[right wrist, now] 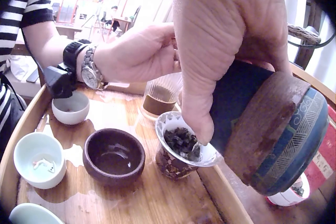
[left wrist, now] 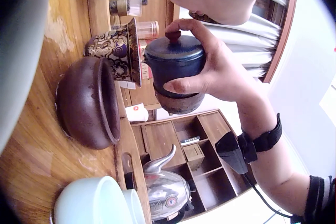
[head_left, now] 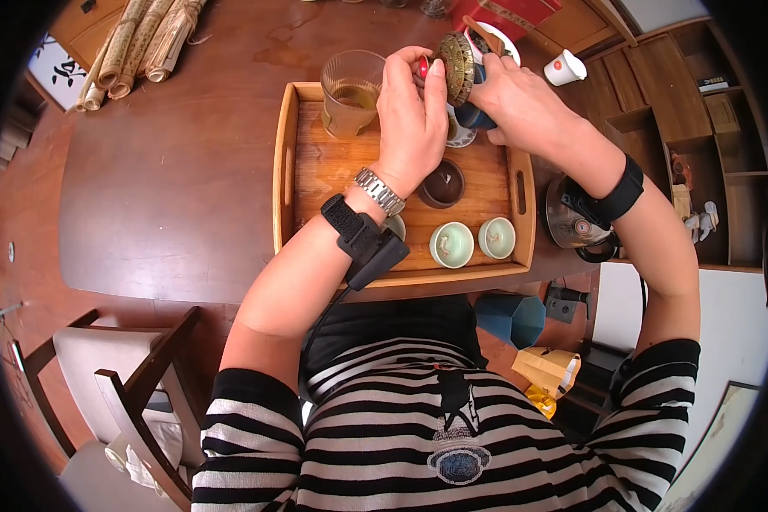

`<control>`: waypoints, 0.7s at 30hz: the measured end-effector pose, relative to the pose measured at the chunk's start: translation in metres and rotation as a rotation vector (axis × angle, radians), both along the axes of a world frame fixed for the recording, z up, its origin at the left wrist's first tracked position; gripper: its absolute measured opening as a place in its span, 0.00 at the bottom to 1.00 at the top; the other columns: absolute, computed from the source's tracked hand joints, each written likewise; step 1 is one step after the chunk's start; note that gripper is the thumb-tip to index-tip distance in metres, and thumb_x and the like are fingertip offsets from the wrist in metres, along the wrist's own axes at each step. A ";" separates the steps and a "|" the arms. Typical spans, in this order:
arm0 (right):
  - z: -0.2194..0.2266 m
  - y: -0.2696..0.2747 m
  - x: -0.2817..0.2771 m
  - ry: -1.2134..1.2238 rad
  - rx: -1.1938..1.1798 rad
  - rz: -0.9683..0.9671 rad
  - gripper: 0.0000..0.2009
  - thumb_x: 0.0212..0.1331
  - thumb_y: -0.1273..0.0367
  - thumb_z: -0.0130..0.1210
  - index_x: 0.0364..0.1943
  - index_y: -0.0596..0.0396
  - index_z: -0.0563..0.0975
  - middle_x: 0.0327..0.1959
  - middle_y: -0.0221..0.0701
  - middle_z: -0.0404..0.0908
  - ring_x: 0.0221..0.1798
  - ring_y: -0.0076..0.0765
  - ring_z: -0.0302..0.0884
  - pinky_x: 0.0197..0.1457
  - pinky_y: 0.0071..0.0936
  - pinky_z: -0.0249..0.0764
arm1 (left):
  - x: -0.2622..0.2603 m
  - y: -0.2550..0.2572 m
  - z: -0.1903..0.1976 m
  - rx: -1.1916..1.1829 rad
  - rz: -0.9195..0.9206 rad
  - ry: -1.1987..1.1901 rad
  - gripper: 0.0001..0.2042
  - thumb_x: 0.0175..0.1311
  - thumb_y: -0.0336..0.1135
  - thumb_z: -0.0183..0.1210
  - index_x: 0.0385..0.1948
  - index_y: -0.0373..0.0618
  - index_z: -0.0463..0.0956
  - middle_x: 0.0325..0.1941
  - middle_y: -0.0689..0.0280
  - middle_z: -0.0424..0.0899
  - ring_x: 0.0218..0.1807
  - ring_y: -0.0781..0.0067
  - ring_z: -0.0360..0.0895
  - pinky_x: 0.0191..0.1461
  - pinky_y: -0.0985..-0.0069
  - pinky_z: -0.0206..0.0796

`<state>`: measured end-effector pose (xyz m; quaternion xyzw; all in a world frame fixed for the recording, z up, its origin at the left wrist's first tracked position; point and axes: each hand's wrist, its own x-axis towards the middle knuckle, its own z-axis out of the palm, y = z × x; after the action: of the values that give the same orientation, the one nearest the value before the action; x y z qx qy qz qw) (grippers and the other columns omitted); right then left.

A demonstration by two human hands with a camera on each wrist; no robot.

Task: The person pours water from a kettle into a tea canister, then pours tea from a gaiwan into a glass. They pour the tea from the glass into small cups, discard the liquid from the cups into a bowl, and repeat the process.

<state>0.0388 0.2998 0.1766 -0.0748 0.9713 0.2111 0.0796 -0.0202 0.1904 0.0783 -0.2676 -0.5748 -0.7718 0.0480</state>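
Observation:
In the head view my left hand (head_left: 410, 111) pinches a round gold-patterned lid (head_left: 457, 70) by its red knob, the disc standing on edge. My right hand (head_left: 529, 102) grips a dark blue lidded teapot (left wrist: 176, 69) with a brown band, its finger on the brown lid knob in the left wrist view. The right wrist view shows the pot (right wrist: 283, 134) tipped beside a patterned, flared lidded-cup bowl (right wrist: 184, 153), which holds dark tea leaves (right wrist: 182, 142). A brown bowl (right wrist: 114, 155) stands close by on the wooden tray (head_left: 316, 162).
Pale green cups (head_left: 451, 245) line the tray's near side. A ribbed glass pitcher (head_left: 350, 98) with amber liquid stands at its far left. Right of the tray sits a steel kettle (head_left: 567, 213). A white paper cup (head_left: 565, 68) and a red box (head_left: 512, 13) are farther back.

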 end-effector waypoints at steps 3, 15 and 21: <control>0.001 -0.001 0.000 -0.001 0.005 0.004 0.34 0.27 0.75 0.65 0.49 0.41 0.71 0.39 0.48 0.70 0.43 0.51 0.72 0.41 0.38 0.75 | 0.000 0.000 0.000 0.003 0.000 0.002 0.10 0.62 0.33 0.48 0.40 0.36 0.64 0.32 0.56 0.71 0.29 0.64 0.68 0.35 0.71 0.63; 0.001 0.000 -0.001 0.010 0.009 0.015 0.33 0.26 0.75 0.65 0.48 0.42 0.72 0.38 0.47 0.70 0.42 0.51 0.72 0.39 0.38 0.76 | 0.000 0.001 -0.001 0.019 -0.007 -0.003 0.10 0.62 0.33 0.48 0.40 0.36 0.64 0.31 0.57 0.70 0.28 0.66 0.68 0.34 0.72 0.63; 0.000 -0.001 -0.002 0.012 0.010 0.022 0.32 0.26 0.76 0.65 0.47 0.43 0.73 0.38 0.47 0.70 0.42 0.51 0.72 0.39 0.39 0.76 | 0.001 0.000 0.001 0.018 -0.012 -0.014 0.10 0.63 0.33 0.48 0.40 0.36 0.64 0.31 0.57 0.70 0.28 0.67 0.68 0.34 0.72 0.63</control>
<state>0.0371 0.2987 0.1769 -0.0838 0.9699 0.2171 0.0719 -0.0191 0.1903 0.0792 -0.2655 -0.5664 -0.7791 0.0418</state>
